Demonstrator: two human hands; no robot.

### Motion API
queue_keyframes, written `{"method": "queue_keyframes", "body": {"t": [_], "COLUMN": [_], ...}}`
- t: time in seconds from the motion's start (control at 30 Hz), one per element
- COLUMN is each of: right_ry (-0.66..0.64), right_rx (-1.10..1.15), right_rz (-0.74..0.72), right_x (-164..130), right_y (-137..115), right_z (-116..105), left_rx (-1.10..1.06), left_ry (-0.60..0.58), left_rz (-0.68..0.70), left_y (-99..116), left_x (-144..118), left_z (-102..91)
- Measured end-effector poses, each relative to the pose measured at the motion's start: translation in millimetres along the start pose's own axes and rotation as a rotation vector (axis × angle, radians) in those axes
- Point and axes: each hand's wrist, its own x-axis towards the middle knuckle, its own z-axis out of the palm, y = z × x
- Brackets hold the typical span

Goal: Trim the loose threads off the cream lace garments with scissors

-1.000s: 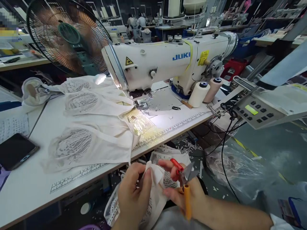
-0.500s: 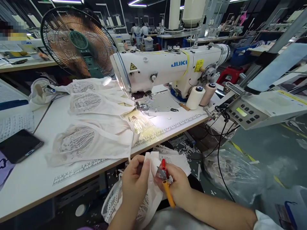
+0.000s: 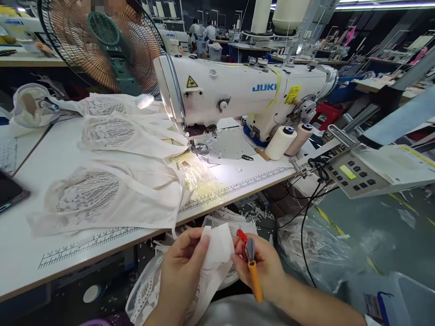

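The white cloth point(image 3: 220, 244) is at six o'clock in the view, held up over the lap, just off the front edge of the table point(image 3: 20, 258); it seems to be one end of the lace top point(image 3: 142, 290) that hangs down toward seven o'clock; the left hand point(image 3: 185, 267), at eight o'clock from the cloth, is pinched tight on its edge between thumb and finger; the right hand point(image 3: 261, 262), at four o'clock from the cloth, is curled around the little scissors point(image 3: 250, 251), with its thumb and finger close to the cloth's other edge, but I cannot tell if they pinch it; the blades are beside the cloth, and I see no cut being made; to me the step in hand looks like spreading the end flat and looking it over, with the scissors kept ready; the next move calls for a firm left pinch, a smooth edge with no folds, and blade tips kept away from the fingers and the lace; more white tops point(image 3: 149, 203) lie on the table at ten o'clock from the hands, and the sewing machine point(image 3: 231, 81) stands at twelve.
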Motion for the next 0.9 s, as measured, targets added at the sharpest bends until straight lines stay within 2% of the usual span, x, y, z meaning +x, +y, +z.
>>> {"method": "queue_keyframes", "body": {"t": [0.1,0.2,0.33,0.47,0.6,0.7,0.8,0.9], "right_ry": [-0.084,-0.191,-0.207,-0.165,-0.106,-0.142,-0.298,-0.611], "right_rx": [0.010,0.209,0.439,0.321,0.211,0.185,0.120,-0.051], "right_rz": [0.049,0.155,0.180,0.168,0.202,0.182,0.153,0.066], "right_x": [6,17,33,43,42,42,51,69], "right_y": [2,3,-2,-10,-10,-8,-8,-11], "right_z": [-8,-20,-32,-25,-12,-13,-29,-55], "left_rx": [-0.049,-0.056,-0.005,0.091,0.088,0.044,0.005,-0.004], "left_ry": [0.040,0.036,-0.039,-0.115,-0.107,-0.095,-0.084,-0.108], "left_rz": [-0.075,-0.120,-0.115,-0.102,-0.095,-0.133,-0.160,-0.193], "left_y": [2,5,5,5,4,3,4,5], "left_x": [1,1,4,7,10,12,13,12], "left_z": [5.4,10.3,8.9,5.4,3.6,2.6,2.7,4.6]}}
